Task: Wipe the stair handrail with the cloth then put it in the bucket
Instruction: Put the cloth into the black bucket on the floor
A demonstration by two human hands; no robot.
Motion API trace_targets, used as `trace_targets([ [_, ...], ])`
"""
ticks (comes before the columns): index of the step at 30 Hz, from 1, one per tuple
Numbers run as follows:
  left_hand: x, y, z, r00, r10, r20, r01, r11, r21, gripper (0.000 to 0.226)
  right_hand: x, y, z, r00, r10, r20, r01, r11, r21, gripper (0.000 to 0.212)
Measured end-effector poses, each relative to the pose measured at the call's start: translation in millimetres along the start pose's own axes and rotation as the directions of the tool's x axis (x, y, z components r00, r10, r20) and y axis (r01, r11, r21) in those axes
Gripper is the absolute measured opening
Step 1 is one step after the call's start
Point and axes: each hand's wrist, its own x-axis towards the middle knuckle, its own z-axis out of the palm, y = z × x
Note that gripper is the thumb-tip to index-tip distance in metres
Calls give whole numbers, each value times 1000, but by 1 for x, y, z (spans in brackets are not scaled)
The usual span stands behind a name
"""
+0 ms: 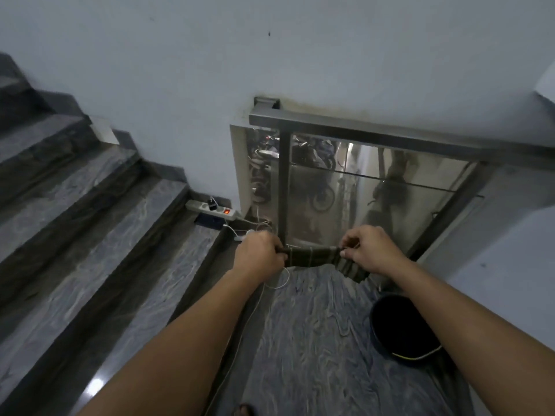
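A dark green striped cloth (312, 257) is stretched between my two hands in front of me. My left hand (259, 251) grips its left end and my right hand (371, 247) pinches its right end, from which a corner hangs down. Beyond the hands runs the steel handrail (360, 129), a square bar from the wall towards the right, above a glass panel (375, 190). A dark bucket (402, 328) stands on the landing floor, low on the right, under my right forearm.
Marble stairs (90, 220) rise on the left. A white power strip (210, 210) with a lit red switch and plugged chargers lies at the wall foot, and white cables (261, 295) trail across the floor below my left arm. A steel post (283, 181) supports the rail.
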Motion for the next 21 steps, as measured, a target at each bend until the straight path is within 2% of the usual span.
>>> trace_targets([
  [5,79,5,18,988,69,139,-67,998,-18,13,50,25,-1,992,126,-5,-126,992,-4,18],
  [9,140,19,49,961,164,223,-169,986,3,9,76,60,10,959,283,-21,-283,959,17,12],
  [15,191,62,111,891,266,366,-302,952,43,13,81,124,30,853,518,-65,-515,855,68,5],
  [21,216,118,183,804,327,497,-410,910,65,16,67,199,39,746,662,-77,-653,749,116,7],
])
